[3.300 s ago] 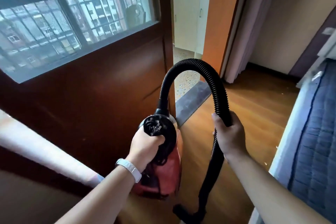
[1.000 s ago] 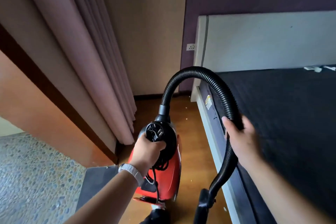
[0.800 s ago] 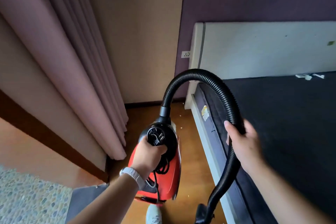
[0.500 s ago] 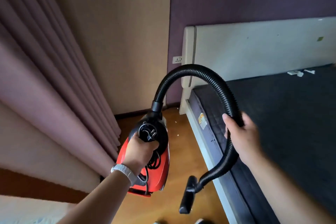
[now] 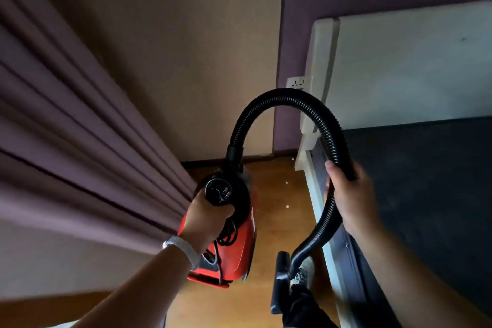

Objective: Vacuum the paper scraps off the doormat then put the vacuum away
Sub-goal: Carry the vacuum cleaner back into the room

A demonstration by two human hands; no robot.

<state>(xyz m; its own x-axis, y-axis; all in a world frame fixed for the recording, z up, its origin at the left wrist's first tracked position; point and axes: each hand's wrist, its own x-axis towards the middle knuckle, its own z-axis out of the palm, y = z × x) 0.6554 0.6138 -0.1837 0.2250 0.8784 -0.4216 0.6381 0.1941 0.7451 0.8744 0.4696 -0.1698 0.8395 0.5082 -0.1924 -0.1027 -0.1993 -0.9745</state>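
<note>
We are carrying the red vacuum [image 5: 243, 253] upright above the wooden floor [image 5: 277, 186], left hand [image 5: 205, 221] curled round its top, right hand [image 5: 351, 197] gripping the hose [image 5: 279, 96] arching rightward, floor running straight ahead between curtain [image 5: 80, 141] and bed [image 5: 426, 194].

No legible text, seemingly, even on the vacuum [image 5: 241, 243]

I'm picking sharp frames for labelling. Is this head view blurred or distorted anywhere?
Head view: the curtain at left is streaked with motion blur; the left hand on the red vacuum and right hand on the hose are fairly sharp; wide-angle bending tilts the headboard; lighting is dim, no glare.
</note>
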